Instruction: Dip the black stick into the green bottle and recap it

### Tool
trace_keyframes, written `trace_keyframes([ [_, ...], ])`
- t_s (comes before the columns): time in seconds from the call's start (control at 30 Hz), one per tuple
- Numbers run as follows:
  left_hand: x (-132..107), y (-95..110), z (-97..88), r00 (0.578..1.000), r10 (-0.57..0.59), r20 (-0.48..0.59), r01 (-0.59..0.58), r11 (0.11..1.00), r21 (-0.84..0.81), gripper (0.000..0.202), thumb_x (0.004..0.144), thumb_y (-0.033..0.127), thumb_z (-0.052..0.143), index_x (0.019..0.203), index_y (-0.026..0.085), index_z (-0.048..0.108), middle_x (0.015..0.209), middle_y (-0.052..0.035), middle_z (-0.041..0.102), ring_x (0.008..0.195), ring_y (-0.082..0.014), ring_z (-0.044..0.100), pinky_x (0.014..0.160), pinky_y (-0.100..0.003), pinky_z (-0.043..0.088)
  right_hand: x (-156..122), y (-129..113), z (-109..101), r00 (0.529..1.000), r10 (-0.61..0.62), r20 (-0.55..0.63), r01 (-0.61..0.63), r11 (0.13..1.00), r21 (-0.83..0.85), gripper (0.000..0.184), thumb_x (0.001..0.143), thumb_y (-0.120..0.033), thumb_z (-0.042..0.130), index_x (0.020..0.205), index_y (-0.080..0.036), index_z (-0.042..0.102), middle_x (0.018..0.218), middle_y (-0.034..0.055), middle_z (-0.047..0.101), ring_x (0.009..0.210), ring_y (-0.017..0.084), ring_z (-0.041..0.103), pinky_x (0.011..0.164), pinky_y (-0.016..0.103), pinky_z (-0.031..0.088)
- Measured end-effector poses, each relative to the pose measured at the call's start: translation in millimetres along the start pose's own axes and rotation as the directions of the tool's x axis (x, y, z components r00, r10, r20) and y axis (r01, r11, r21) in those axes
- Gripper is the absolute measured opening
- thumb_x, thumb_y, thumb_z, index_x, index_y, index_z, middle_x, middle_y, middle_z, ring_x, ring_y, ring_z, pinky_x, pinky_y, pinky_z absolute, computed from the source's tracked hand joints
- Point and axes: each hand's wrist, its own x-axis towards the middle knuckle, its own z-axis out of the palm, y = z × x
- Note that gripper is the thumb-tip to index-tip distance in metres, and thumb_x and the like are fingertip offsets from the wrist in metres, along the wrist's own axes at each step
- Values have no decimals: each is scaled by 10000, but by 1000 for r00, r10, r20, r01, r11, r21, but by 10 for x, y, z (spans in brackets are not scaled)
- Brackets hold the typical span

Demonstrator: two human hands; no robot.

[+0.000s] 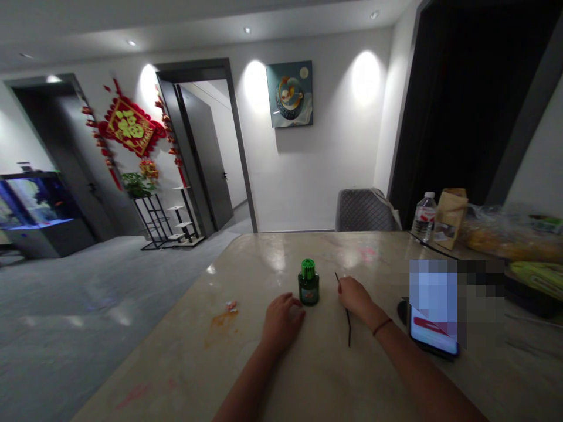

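Green bottle (308, 287), small with a ribbed green cap, stands upright on the pale marble table (246, 258), just beyond my left hand (281, 322). My left hand rests on the tabletop, fingers loosely curled, holding nothing, the fingertips right beside the bottle's base. My right hand (354, 296) lies just to the bottle's right, fingers together and pointing forward. A thin black wire (348, 322) runs beneath it, sticking out past the fingers and back toward me. I cannot tell whether I am pinching the wire or only lying on it. A dark band (382, 326) circles my right wrist.

An orange smear (221, 328) marks the table left of my hand. To the right lies a phone (433, 334), its screen partly blurred. Farther right stand a plastic water bottle (424, 218), a paper bag (450, 218) and a plastic bag (510, 234). Beyond the table are a grey chair (365, 211) and a wall painting (289, 94). To the left are a red hanging ornament (131, 126) and a lit fish tank (37, 202).
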Motion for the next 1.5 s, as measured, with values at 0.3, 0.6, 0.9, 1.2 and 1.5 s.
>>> trace_keyframes([
  [0.3, -43, 95, -51, 984, 133, 114, -135, 991, 6, 323, 781, 424, 468, 1046, 294, 598, 1303, -19, 454, 1158, -226, 439, 995, -383, 302, 96, 56, 181, 999, -21, -44, 27, 988, 152, 207, 648, -39, 463, 717, -129, 636, 757, 90, 656, 737, 161, 591, 639, 222, 394],
  [0.6, -40, 76, -28, 987, 137, 81, -139, 990, 14, 394, 785, 394, 465, 1150, 256, 524, 1233, -42, 516, 1120, -195, 461, 974, -349, 320, 112, 73, 349, 971, -112, -212, 163, 957, 240, 194, 605, -19, 465, 714, -131, 581, 767, 58, 544, 691, 129, 515, 650, 218, 402],
  [0.9, -4, 19, -82, 993, -21, -116, 14, 998, -59, 231, 806, 325, 422, 780, 193, 611, 731, -33, 612, 705, -145, 549, 686, -257, 406, 37, -23, 229, 951, -193, -241, 239, 955, 178, 134, 694, -67, 437, 738, -158, 523, 787, 44, 518, 726, 136, 505, 684, 232, 392],
  [1.2, -15, 38, -198, 999, 42, 11, -43, 992, 120, 478, 837, 213, 328, 1312, 257, 298, 970, -54, 626, 806, -157, 578, 725, -255, 390, -388, -157, 3, 874, -434, -216, 423, 901, -100, 304, 889, -271, 282, 773, -168, 544, 734, 77, 605, 683, 159, 548, 617, 244, 334],
  [1.5, 1, 68, -138, 997, 67, -25, -65, 994, 83, 378, 788, 410, 406, 492, 176, 428, 511, 16, 416, 479, -89, 351, 520, -223, 228, -471, -30, 11, 864, -501, -48, 491, 860, -138, 405, 878, -380, 323, 701, -147, 603, 669, 122, 634, 624, 179, 570, 560, 255, 311],
])
